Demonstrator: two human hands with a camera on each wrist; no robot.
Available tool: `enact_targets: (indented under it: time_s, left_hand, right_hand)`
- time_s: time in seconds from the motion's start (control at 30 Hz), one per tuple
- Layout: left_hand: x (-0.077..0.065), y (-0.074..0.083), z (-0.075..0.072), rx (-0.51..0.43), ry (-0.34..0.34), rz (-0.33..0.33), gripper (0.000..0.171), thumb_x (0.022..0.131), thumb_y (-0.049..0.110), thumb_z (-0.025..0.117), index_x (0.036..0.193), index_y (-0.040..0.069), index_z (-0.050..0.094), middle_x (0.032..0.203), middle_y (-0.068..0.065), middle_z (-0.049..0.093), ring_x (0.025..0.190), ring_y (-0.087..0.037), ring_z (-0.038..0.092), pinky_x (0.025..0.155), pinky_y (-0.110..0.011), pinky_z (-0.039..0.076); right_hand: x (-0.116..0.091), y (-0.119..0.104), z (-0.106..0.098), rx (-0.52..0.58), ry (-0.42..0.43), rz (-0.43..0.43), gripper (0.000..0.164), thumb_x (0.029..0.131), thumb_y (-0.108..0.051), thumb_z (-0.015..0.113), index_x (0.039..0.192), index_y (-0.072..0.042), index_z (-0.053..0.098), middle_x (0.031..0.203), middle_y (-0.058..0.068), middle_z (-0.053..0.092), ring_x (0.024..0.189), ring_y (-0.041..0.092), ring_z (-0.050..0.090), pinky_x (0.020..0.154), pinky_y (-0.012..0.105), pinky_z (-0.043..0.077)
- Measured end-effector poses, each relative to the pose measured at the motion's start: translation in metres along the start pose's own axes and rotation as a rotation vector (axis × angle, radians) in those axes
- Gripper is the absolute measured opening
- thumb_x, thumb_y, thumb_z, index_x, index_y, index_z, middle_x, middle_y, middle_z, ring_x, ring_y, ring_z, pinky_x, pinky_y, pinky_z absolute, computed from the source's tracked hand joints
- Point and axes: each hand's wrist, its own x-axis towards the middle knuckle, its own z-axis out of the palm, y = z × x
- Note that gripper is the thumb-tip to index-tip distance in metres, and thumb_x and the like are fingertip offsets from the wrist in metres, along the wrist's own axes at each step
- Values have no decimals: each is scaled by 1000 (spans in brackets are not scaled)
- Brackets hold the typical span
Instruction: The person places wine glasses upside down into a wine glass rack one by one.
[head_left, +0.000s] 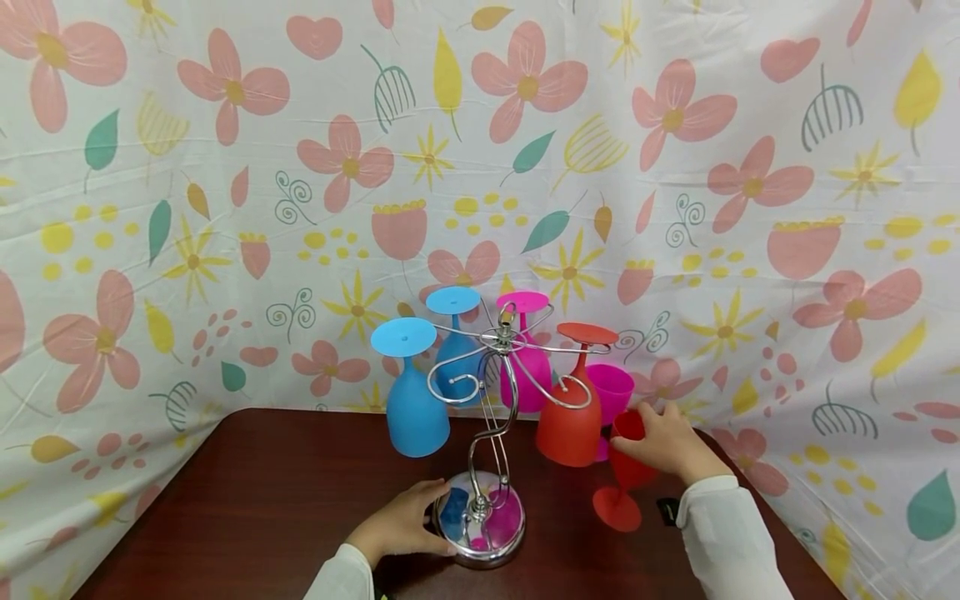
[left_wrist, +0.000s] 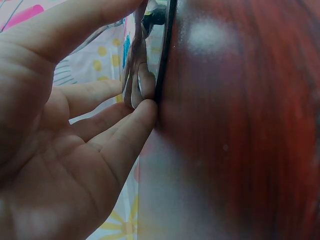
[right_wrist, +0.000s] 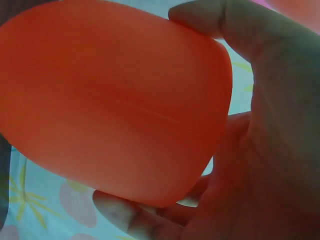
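My left hand (head_left: 405,521) grips the round base (head_left: 504,557) of a chrome wine glass rack (head_left: 489,433), thumb and fingers against its rim; in the left wrist view the fingertips (left_wrist: 146,107) touch the shiny edge. My right hand (head_left: 670,442) holds a red plastic goblet (head_left: 630,471) by the upper bowl, foot downward and slightly tilted. The right wrist view shows its bowl (right_wrist: 120,105) between thumb and fingers. Whether its foot touches the table cannot be told. Upside down on the rack hang two blue goblets (head_left: 417,408), a magenta goblet (head_left: 525,375) and another red goblet (head_left: 570,417).
A second magenta goblet (head_left: 613,390) stands upright behind the held one, partly hidden. A small black item (head_left: 667,510) shows beside the right wrist. The dark wooden table (head_left: 247,500) ends at a flower-printed cloth (head_left: 247,208) behind and at both sides.
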Motion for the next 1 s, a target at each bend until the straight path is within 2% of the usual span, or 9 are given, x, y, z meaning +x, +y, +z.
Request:
enact_targets:
  time_s: [0.23,0.37,0.53,0.63,0.8,0.9,1.0]
  left_hand:
    - [-1,-1,1,54,13,8,89,78,28,86,148,-3,41,153,-25,32,134,-43,38,93,-43,51]
    - [-1,-1,1,34,7,6,89,78,26,86,149,-3,41,154,-25,30,132,-42,41,92,-42,52]
    - [0,0,0,20,1,2,89,78,24,86,150,-3,39,154,-26,29,126,-40,49,91,-41,52]
    - [0,1,0,17,1,5,89,78,24,86,149,-3,39,153,-27,29,125,-39,49,92,-41,52]
    - [0,0,0,-2,-5,7,89,79,22,86,149,-4,38,154,-27,28,125,-39,50,92,-40,52]
    - [1,-1,0,1,-6,4,89,79,23,85,150,-4,38,154,-27,27,127,-39,48,92,-40,52]
    - [2,-3,0,5,-9,1,88,79,23,85,150,-3,38,154,-26,27,129,-39,46,93,-41,51]
  right_hand:
    - [-7,-4,-5,-11,-34,58,79,83,-49,74,130,9,47,108,34,44,88,44,54,71,60,54]
    - [-11,-5,-7,-29,-25,64,79,83,-52,74,126,9,48,103,31,45,84,41,55,67,58,55]
    - [-17,-6,-14,-48,-26,56,86,83,-56,72,130,11,46,109,36,48,91,46,55,73,63,53]
    - [-22,-5,-21,-41,-46,39,91,84,-59,70,133,13,44,117,39,47,99,50,53,78,66,51]
    - [-32,-1,-30,3,-60,-44,86,88,-56,68,132,14,46,123,39,48,109,53,49,85,67,47]
    - [-37,3,-32,62,-84,-90,77,89,-53,68,132,9,51,121,30,55,110,47,52,87,62,48]
    - [-42,7,-32,191,-167,-72,65,93,-49,66,133,0,54,118,17,60,106,35,57,82,51,53]
